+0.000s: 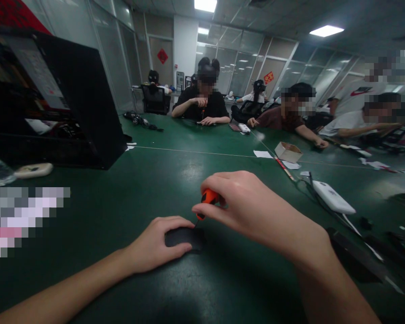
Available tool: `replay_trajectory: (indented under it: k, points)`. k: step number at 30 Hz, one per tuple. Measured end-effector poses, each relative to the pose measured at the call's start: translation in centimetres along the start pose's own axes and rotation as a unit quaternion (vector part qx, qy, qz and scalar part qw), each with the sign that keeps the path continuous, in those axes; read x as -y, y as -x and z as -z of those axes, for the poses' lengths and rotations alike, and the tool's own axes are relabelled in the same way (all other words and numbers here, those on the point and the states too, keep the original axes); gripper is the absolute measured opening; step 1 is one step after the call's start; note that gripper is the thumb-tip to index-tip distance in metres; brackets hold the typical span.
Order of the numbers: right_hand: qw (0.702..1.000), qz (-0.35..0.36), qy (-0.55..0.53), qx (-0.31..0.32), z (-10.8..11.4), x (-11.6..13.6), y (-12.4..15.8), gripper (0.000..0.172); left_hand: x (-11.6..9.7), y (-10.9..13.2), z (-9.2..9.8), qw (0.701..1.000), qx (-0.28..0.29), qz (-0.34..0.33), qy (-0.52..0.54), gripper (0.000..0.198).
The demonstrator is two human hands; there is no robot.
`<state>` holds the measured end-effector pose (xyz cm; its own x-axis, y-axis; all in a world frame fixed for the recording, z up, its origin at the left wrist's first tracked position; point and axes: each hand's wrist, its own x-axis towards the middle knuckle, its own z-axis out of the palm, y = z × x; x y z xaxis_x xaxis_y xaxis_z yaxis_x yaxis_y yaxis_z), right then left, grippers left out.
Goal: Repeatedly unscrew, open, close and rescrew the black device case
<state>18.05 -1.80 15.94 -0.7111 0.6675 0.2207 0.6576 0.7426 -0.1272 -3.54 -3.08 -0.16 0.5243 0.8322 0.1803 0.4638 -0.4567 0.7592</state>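
Note:
A dark, rounded object shaped like a computer mouse (184, 237) lies on the green table in front of me. My left hand (160, 243) grips it from the left, thumb on the near side and fingers along the far side. An orange and black screwdriver (209, 198) is pinched in my right hand (236, 202), its handle partly hidden by the fingers. Its thin shaft slants down to the dark object, and the tip meets it near my left fingertips. Whether the tip sits in a screw is too small to tell.
An open black computer case (84, 99) stands at the left, beside a beige object (33, 170). To the right lie a white device (334, 197) with cables, a small cardboard box (288, 152) and a dark flat piece (353, 256). Several people sit across the green table (189, 166).

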Motion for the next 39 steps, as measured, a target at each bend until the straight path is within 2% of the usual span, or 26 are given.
replay_trajectory:
  k: [12,25,32,34,39]
  points:
    - [1.0,0.001,0.015,-0.009,-0.3,-0.8,0.0,0.028,0.0,0.0,0.0,1.0,0.002,0.001,-0.016,0.034]
    - [1.0,0.012,0.005,-0.018,-0.5,-1.2,0.0,0.024,-0.1,-0.1,0.0,1.0,0.003,-0.011,-0.006,0.033]
    - [0.999,-0.018,0.023,0.015,-0.6,-0.6,-0.3,0.031,0.0,-0.1,0.1,1.0,0.003,-0.007,-0.011,0.033]
    - [0.999,-0.02,0.017,0.032,-0.5,-0.4,-0.1,0.026,0.0,-0.1,0.1,1.0,0.006,-0.009,-0.011,0.033]
    - [0.998,0.027,-0.002,0.054,-0.4,-0.3,0.7,0.003,0.1,-0.1,0.1,1.0,0.008,-0.012,-0.016,0.034]
